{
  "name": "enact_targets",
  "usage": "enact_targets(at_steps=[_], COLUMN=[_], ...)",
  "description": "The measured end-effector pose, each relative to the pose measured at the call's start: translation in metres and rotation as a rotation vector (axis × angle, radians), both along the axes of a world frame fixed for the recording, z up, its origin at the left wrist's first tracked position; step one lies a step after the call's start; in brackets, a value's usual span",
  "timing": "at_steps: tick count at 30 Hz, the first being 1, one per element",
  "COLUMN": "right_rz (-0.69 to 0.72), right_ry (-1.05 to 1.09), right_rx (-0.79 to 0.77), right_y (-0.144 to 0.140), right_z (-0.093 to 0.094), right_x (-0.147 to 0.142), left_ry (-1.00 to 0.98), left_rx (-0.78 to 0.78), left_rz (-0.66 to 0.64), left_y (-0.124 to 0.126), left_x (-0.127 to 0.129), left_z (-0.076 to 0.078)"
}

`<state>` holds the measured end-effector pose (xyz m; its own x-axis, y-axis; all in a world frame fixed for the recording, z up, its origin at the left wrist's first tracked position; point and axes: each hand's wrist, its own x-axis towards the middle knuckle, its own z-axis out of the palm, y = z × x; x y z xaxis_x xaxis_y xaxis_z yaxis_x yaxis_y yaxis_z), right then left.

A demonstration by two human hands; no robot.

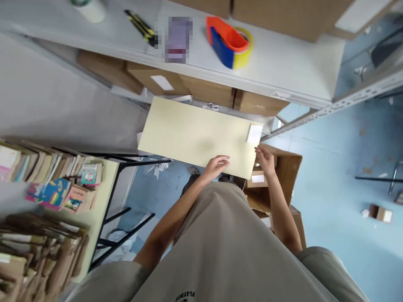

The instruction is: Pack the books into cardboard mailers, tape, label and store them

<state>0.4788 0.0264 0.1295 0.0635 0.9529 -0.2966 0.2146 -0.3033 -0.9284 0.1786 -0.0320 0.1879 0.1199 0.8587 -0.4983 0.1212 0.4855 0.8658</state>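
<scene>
A pale cardboard sheet [195,135], seemingly light and stiff, held above the floor below the shelf [283,63], left hand [216,165] and right hand [265,160] gripping its near edge and corner.

The person wears a loose beige-grey T-shirt [220,251] with short sleeves that end above the elbows, leaving both forearms bare. Dark printed lettering [185,296] sits on the chest. The left hand [217,164] and right hand [266,159] are ungloved.
</scene>
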Motion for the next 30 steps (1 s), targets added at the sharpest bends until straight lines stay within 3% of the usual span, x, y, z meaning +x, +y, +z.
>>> enact_targets(at_steps=[6, 11, 16, 20, 26, 30], right_rz=[0.216, 0.418, 0.629, 0.8, 1.053, 1.18], right_ry=[0.039, 0.108, 0.163, 0.167, 0.155, 0.163], right_rx=[0.061, 0.09, 0.06, 0.011, -0.023, -0.037], right_y=[0.016, -0.008, -0.036, -0.055, -0.073, -0.079], right_z=[0.083, 0.121, 0.13, 0.131, 0.129, 0.119], right_x=[-0.152, -0.289, -0.418, -0.512, -0.628, -0.695], left_ry=[-0.077, -0.167, -0.188, -0.196, -0.149, -0.134], left_rx=[0.15, 0.319, 0.453, 0.502, 0.416, 0.366], left_rz=[0.247, 0.476, 0.757, 0.983, 1.312, 1.453], left_y=[-0.023, -0.061, -0.113, -0.163, -0.235, -0.271], left_x=[-0.098, -0.202, -0.304, -0.37, -0.436, -0.468], left_z=[0.023, 0.033, 0.033, 0.029, 0.023, 0.027])
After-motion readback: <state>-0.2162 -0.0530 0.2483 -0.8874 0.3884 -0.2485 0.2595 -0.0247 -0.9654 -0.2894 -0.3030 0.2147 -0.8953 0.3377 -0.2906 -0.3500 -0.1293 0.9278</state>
